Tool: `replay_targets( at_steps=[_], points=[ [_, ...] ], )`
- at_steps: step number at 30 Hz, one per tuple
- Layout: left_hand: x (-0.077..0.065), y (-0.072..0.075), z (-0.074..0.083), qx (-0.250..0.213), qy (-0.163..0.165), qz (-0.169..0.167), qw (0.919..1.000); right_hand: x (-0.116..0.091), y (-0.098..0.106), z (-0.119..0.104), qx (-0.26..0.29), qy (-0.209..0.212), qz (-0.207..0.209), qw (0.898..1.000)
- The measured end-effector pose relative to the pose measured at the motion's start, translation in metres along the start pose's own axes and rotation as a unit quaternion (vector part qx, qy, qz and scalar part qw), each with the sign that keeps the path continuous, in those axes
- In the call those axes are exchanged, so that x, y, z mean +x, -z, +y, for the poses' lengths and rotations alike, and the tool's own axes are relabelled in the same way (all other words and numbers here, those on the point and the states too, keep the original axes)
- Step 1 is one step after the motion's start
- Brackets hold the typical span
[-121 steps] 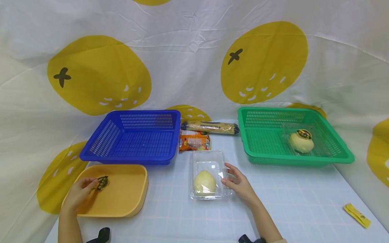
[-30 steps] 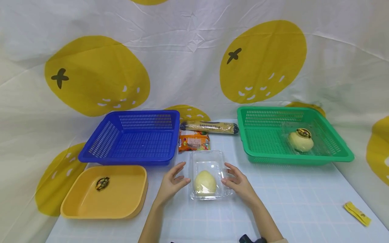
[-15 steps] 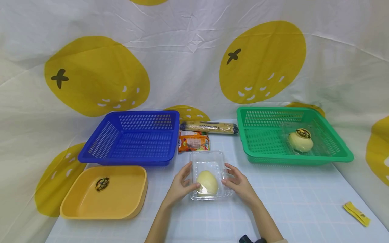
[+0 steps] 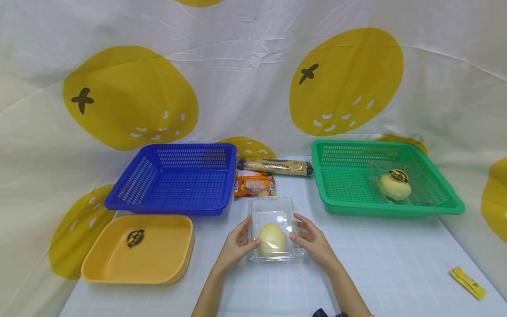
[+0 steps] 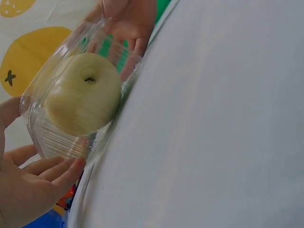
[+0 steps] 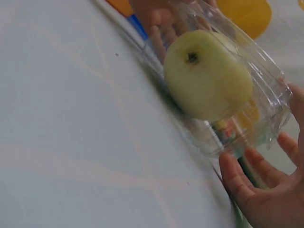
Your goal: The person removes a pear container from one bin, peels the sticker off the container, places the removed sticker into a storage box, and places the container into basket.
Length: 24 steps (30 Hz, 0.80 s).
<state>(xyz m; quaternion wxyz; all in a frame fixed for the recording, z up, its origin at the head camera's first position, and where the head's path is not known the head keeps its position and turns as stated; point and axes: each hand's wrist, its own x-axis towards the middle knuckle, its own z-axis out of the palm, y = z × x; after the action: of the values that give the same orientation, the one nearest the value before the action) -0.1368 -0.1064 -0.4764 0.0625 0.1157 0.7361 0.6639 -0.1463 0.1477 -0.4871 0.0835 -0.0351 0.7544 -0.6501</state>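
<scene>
A clear plastic clamshell box point(image 4: 271, 205) stands in front of me, with a pale yellow-green, pear-like fruit point(image 4: 273, 240) inside it. My left hand point(image 4: 233, 248) grips the box's left side, thumb over the top edge and fingers low along the wall. On the opposite side my right hand point(image 4: 314, 243) holds it the same way, thumb at the edge. Both wrist views show fingertips at the lower wall of the box point(image 5: 52, 137) and the fruit point(image 6: 207, 76) lying behind the clear plastic. A round black label point(image 4: 135, 238) lies in the yellow tray point(image 4: 158, 270).
A blue basket point(image 4: 170, 207) stands behind the tray. The green basket point(image 4: 392, 210) at right holds another boxed fruit point(image 4: 395, 187) with a black label. A spaghetti pack point(image 4: 275, 166) and an orange packet point(image 4: 254, 185) lie at the back; a folded yellow strip point(image 4: 468, 283) lies far right.
My left hand has let go of the round label in the yellow tray, moved right and taken hold of the box's left side. The fruit has shifted slightly right; my right hand stays in place.
</scene>
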Motion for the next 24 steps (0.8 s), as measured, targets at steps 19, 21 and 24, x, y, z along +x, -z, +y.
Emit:
replay_targets(
  at_steps=[19,21,24],
  points=[
    [-0.005,0.005,0.002,0.029,0.021,-0.026,0.9990,-0.025,0.001,-0.011,-0.037,0.008,-0.002,0.999],
    [-0.007,0.006,0.004,0.034,0.024,-0.033,0.9986,-0.026,0.000,-0.013,-0.038,0.005,0.015,0.999],
    [-0.009,0.007,0.008,0.039,0.024,-0.035,0.9984,-0.028,-0.001,-0.014,-0.029,-0.007,0.024,0.999]
  ],
)
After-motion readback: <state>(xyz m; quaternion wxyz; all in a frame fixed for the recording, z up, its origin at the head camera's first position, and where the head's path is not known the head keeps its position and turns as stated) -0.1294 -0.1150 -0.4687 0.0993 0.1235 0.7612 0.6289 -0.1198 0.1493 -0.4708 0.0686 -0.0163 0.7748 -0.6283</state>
